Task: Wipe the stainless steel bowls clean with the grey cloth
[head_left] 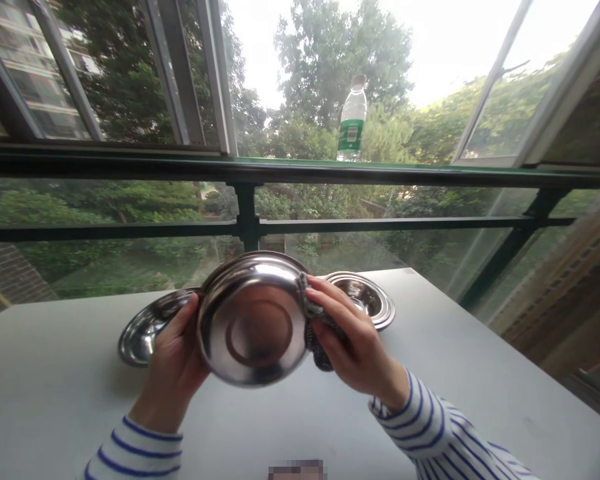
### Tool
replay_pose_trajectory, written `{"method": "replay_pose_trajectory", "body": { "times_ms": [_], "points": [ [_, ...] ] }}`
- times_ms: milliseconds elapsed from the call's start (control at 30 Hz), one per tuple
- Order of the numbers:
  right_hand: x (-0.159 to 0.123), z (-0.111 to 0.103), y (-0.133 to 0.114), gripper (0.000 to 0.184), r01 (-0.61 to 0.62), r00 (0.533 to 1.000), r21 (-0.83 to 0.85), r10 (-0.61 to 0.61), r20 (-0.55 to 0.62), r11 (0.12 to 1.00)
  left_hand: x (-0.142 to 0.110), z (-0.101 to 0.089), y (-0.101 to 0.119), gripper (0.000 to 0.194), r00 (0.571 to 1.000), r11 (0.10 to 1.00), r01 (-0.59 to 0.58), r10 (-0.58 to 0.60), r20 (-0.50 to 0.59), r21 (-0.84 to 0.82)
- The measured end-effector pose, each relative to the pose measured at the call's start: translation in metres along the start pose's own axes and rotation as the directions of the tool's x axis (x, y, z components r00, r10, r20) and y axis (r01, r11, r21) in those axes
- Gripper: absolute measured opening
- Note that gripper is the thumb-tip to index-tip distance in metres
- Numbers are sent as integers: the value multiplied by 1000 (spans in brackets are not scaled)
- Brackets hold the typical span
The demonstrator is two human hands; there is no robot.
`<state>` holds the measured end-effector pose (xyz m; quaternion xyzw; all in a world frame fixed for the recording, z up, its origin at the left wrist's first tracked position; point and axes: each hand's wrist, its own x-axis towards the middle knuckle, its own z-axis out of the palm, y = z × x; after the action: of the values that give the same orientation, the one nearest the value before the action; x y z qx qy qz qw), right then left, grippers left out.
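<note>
A shiny steel bowl (255, 327) is tilted up above the table, its round underside facing me. My left hand (177, 353) grips its left rim, fingers partly hidden behind it. Against the bowl's right side, my right hand (353, 333) is closed around a dark grey mesh scouring pad (323, 353), which touches the metal. Behind my left hand lies another steel bowl (143, 333), partly covered by the hand and the held bowl. Beyond my right hand sits a further steel bowl or stack of bowls (385, 303) with a wide rim.
The white table (55, 353) reaches to a dark green railing (300, 173) at the window. A clear plastic bottle (353, 127) with a green label stands on the ledge by the railing. A window frame (215, 80) is at the left, with trees outside.
</note>
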<state>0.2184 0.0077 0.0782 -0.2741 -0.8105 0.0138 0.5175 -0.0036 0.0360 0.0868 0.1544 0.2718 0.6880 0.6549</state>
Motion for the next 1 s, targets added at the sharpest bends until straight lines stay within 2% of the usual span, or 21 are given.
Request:
{"method": "replay_pose_trajectory", "body": {
  "times_ms": [133, 233, 333, 400, 533, 700, 733, 800, 900, 933, 1000],
  "points": [
    [-10, 19, 4, 54, -1, 999, -54, -2, -45, 999, 1, 4, 8, 35, 997, 997, -75, 75, -16, -37],
    [-11, 22, 9, 52, -83, 985, -44, 75, -156, 996, -3, 8, 3, 35, 999, 996, -31, 28, -32, -81],
    [-12, 21, 9, 48, -178, 960, -28, 168, -225, 984, -7, 12, -4, 37, 1000, 993, 25, -24, 7, -118],
    [-14, 25, 6, 52, -186, 963, -54, 172, -207, 981, -8, 13, -4, 37, 1000, 993, 18, -16, 16, -118],
    [-21, 35, 2, 63, -82, 992, -138, 68, -105, 987, -11, 16, 0, 34, 997, 995, -38, 32, -75, -87],
    [-24, 36, 5, 62, -93, 986, -196, 62, -156, 976, -15, 23, -6, 31, 990, 996, -5, -7, -137, -85],
    [-24, 36, 4, 62, -55, 991, -233, 25, -130, 971, -16, 23, -7, 31, 990, 997, 6, -18, -137, -83],
    [-25, 37, 0, 61, 111, 993, -316, -119, -5, 942, -17, 23, -9, 30, 991, 997, 19, -29, -128, -80],
    [-24, 37, -4, 54, 364, 930, -350, -312, 197, 863, -17, 19, -11, 26, 991, 996, 28, -39, -131, -89],
    [-23, 36, -3, 53, 386, 919, -344, -325, 223, 856, -17, 18, -12, 25, 989, 995, 30, -43, -140, -91],
    [-19, 32, 0, 52, 318, 944, -333, -266, 193, 888, -17, 16, -14, 22, 986, 996, 34, -47, -158, -86]
  ]
}}
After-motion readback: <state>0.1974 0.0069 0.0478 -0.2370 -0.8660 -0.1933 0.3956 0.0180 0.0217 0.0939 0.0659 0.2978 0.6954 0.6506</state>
